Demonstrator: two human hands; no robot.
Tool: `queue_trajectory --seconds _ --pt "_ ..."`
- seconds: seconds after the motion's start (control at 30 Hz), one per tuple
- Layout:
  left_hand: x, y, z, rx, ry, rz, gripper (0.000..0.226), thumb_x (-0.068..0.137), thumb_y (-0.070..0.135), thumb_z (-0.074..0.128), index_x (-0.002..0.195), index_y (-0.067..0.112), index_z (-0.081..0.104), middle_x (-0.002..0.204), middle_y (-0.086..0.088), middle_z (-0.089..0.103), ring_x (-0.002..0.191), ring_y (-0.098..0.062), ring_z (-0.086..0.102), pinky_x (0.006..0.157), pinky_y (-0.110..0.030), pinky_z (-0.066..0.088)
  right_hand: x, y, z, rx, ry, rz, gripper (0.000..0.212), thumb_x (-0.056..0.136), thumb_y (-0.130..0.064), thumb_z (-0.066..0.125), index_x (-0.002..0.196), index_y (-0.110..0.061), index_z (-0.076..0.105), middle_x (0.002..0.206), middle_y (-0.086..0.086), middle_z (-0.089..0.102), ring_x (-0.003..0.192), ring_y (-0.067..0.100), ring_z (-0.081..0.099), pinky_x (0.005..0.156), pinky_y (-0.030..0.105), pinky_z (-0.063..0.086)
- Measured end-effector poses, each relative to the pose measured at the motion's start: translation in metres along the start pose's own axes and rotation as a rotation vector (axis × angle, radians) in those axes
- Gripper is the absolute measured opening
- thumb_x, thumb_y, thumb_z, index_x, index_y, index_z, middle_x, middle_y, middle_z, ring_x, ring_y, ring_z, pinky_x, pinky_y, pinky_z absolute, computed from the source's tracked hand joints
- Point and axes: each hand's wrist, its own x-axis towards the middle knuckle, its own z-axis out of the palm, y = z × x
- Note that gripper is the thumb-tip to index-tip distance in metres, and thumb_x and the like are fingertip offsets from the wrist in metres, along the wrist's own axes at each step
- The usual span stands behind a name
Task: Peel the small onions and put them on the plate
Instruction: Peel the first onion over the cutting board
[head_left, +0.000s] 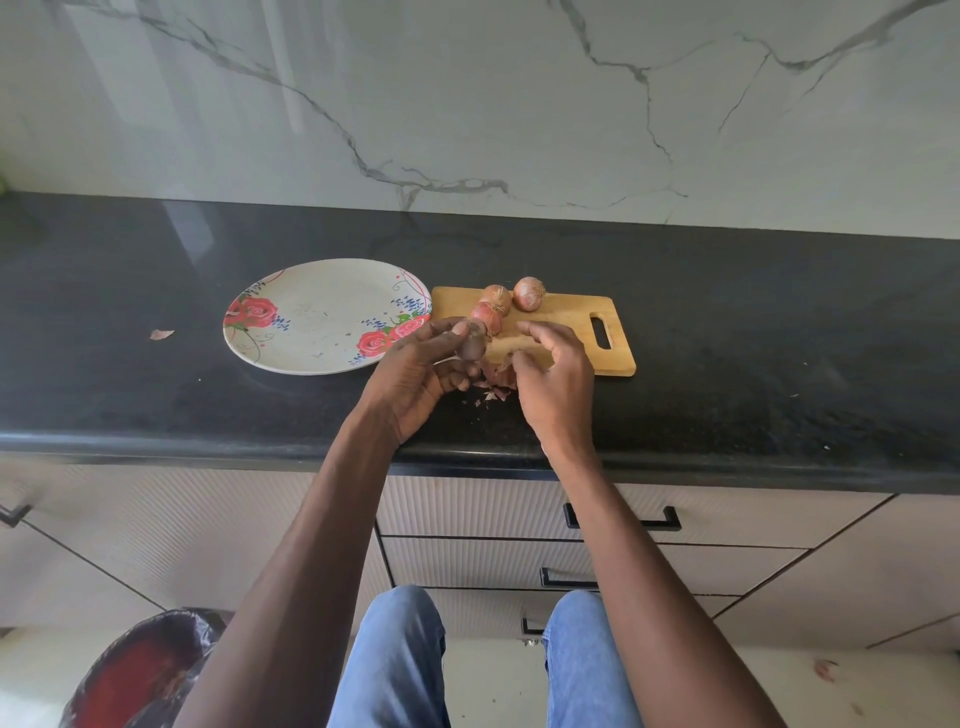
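Onion (471, 340), small and round with dull purple skin, gripped in left hand (421, 379) at the wooden cutting board's (566, 325) left edge. Right hand (553, 384) loosely curled, pinching papery peel (501, 371). Three unpeeled onions (529, 293) on board; round floral plate (311, 317) left of board on speckled black surface (753, 322).

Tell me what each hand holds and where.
Left hand grips a small onion round its sides. Right hand pinches a bit of peel.
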Motion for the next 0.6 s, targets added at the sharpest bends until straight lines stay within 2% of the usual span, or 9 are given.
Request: queue_trajectory --seconds 0.1,0.17,0.27,0.37,0.43,0.5,0.6 --pt "0.0004 -0.0023 -0.0025 0.008 0.0 0.026 0.028 0.089 0.007 0.068 0.114 0.0 0.06 0.086 -0.013 0.067 0.066 -0.019 0.063 0.056 -0.024 0.052 -0.0005 -0.0014 -0.0011 0.092 -0.033 -0.077 0.029 0.09 -0.011 0.072 0.119 -0.013 0.073 0.118 -0.006 0.07 0.11 -0.004 0.061 0.096 0.02 0.05" --pt "0.0002 -0.0037 -0.0033 0.02 -0.02 0.039 0.035 0.081 0.005 0.074 0.113 0.0 0.062 0.091 -0.015 0.068 0.067 -0.019 0.062 0.056 -0.024 0.052 -0.0011 -0.0017 -0.0018 0.103 -0.081 -0.079 0.028 0.09 -0.01 0.073 0.118 -0.011 0.074 0.115 -0.006 0.072 0.105 -0.009 0.062 0.094 0.018 0.052" --pt "-0.0003 -0.004 -0.0026 0.031 -0.048 0.055 0.039 0.078 0.004 0.076 0.115 0.002 0.064 0.096 -0.015 0.068 0.07 -0.019 0.06 0.056 -0.024 0.05 0.0002 -0.0003 -0.0035 0.21 -0.092 0.029 0.021 0.088 -0.007 0.074 0.109 -0.01 0.076 0.104 -0.003 0.076 0.096 0.002 0.07 0.085 0.025 0.058" --pt "-0.0016 -0.0035 -0.0023 0.064 -0.059 0.063 0.038 0.077 0.004 0.075 0.114 0.005 0.068 0.101 -0.015 0.069 0.075 -0.021 0.06 0.059 -0.025 0.05 0.0014 -0.0002 -0.0045 0.274 -0.086 0.094 0.011 0.089 -0.006 0.072 0.098 -0.011 0.077 0.091 -0.004 0.076 0.083 0.004 0.071 0.074 0.028 0.06" --pt "-0.0023 -0.0035 -0.0011 0.068 -0.064 0.055 0.035 0.078 0.007 0.074 0.113 0.005 0.069 0.102 -0.015 0.069 0.077 -0.021 0.06 0.06 -0.025 0.051 -0.0003 -0.0031 -0.0042 0.247 -0.107 0.094 0.01 0.093 -0.006 0.068 0.095 -0.014 0.075 0.088 -0.005 0.073 0.075 0.001 0.069 0.065 0.022 0.058" --pt "-0.0023 -0.0036 -0.0007 0.07 -0.059 0.051 0.03 0.083 0.009 0.073 0.111 0.003 0.068 0.098 -0.015 0.069 0.076 -0.021 0.06 0.059 -0.025 0.052 -0.0017 -0.0055 -0.0016 0.173 -0.135 0.074 0.01 0.097 -0.008 0.063 0.096 -0.016 0.07 0.091 -0.004 0.07 0.078 0.001 0.067 0.062 0.013 0.053" --pt "-0.002 -0.0038 0.0003 0.058 -0.033 0.042 0.022 0.086 0.007 0.071 0.106 0.002 0.063 0.09 -0.012 0.069 0.074 -0.021 0.062 0.057 -0.025 0.052 -0.0011 -0.0061 0.0001 0.076 -0.168 0.029 0.01 0.101 -0.009 0.056 0.097 -0.016 0.063 0.098 -0.002 0.067 0.09 0.009 0.064 0.069 0.011 0.05"
